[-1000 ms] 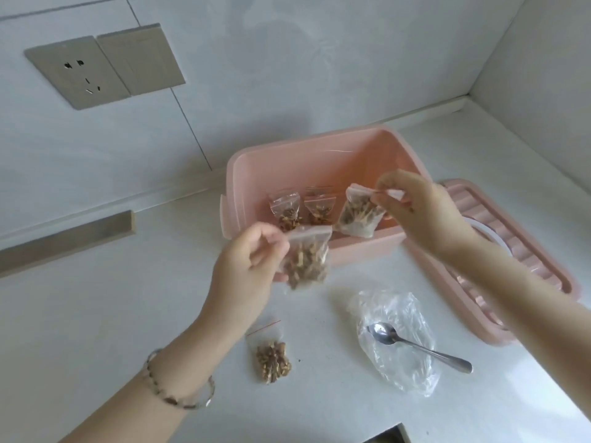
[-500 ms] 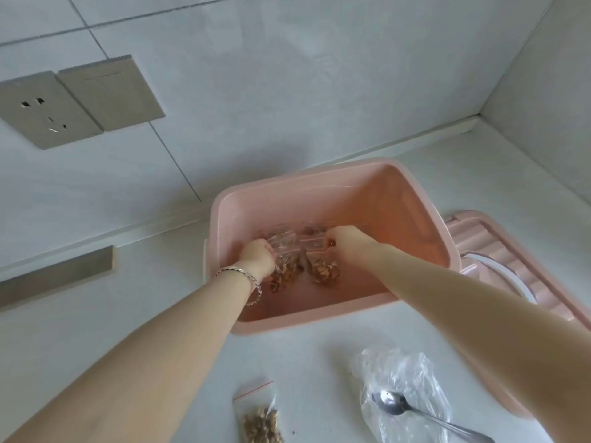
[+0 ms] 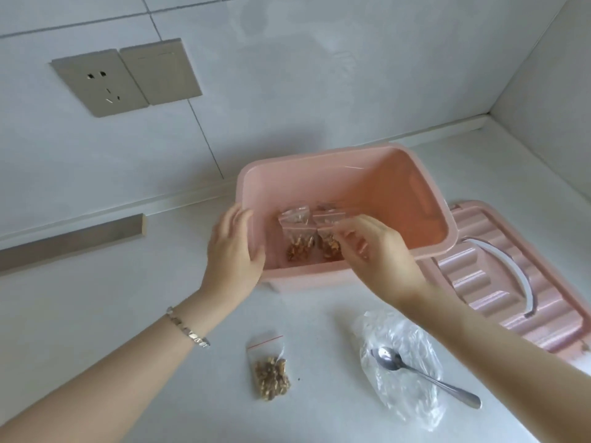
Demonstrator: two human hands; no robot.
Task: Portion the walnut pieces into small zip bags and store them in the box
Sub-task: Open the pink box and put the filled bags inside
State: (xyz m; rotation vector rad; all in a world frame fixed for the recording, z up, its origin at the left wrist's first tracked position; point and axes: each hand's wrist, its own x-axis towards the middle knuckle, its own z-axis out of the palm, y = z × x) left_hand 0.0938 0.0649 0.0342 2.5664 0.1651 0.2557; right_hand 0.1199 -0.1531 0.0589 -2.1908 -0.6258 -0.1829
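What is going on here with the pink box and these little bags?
A person is storing zip bags of walnut pieces in the pink box. The left hand is open at its left wall; the right hand is over the bags inside, contact unclear. One filled bag lies on the counter.

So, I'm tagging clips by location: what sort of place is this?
Probably a home kitchen: a grey tiled wall with a brushed-metal socket, a steel spoon, and a small clear zip bag of walnut pieces.

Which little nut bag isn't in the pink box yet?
The zip bag lying flat on the counter; the other bags stand inside the pink box.
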